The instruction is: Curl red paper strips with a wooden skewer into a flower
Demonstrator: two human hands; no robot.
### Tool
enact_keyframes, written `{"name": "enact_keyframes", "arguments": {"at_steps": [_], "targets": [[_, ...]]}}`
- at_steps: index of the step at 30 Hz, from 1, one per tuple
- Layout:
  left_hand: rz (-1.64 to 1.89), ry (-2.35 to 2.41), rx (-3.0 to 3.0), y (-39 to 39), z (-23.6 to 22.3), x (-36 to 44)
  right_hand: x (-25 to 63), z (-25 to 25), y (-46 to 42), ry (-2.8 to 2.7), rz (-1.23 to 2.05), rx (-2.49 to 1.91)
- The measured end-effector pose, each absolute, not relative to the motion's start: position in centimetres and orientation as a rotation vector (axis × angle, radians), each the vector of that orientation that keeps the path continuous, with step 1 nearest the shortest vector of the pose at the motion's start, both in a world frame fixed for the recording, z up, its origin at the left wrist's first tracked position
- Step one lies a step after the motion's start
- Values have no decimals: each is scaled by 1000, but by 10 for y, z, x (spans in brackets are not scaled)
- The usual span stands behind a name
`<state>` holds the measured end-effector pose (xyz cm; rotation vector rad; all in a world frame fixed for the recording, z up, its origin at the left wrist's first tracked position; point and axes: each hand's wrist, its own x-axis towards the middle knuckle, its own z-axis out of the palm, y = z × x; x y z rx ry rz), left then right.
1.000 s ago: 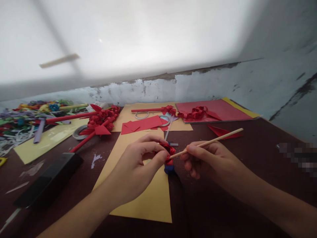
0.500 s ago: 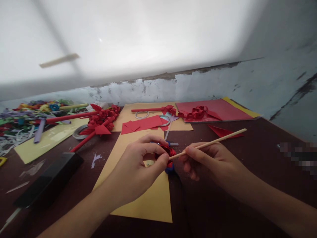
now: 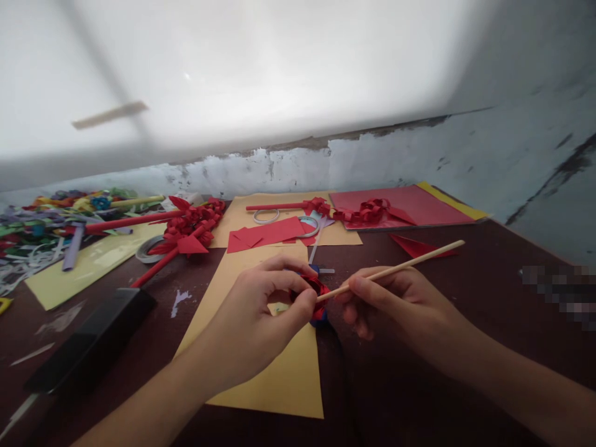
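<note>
Between the thumb and fingers of my right hand (image 3: 395, 301) is a thin pale wooden stick (image 3: 410, 263), slanting up to the right. Its lower end meets the fingertips of my left hand (image 3: 270, 304). My left thumb and fingers pinch a curled red paper piece (image 3: 322, 288) near the stick's tip; the fingers hide much of it. A blue object (image 3: 318, 319) shows just behind the red paper, too covered to name. Below my left hand lies a long sheet of tan paper (image 3: 279, 379).
Red paper flowers on red stems (image 3: 193, 226) lie at left by a roll of tape (image 3: 149, 248). A black box-like device (image 3: 93, 338) sits front left. Coloured paper strips (image 3: 32, 230) heap at far left. Behind my hands are red paper pieces (image 3: 274, 233) and a red folder (image 3: 410, 202).
Hardly anything differs. Both hands keep nearly the same place and grip, with the stick's lower end still at my left fingertips.
</note>
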<state>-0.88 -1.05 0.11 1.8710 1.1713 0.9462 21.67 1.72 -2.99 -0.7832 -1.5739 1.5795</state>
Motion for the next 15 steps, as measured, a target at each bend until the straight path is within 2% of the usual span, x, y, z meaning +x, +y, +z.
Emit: {"name": "enact_keyframes", "arguments": {"at_steps": [15], "targets": [[924,1152,1892,-11,0,-9,218,-30,18,-1567,1607,-737]]}}
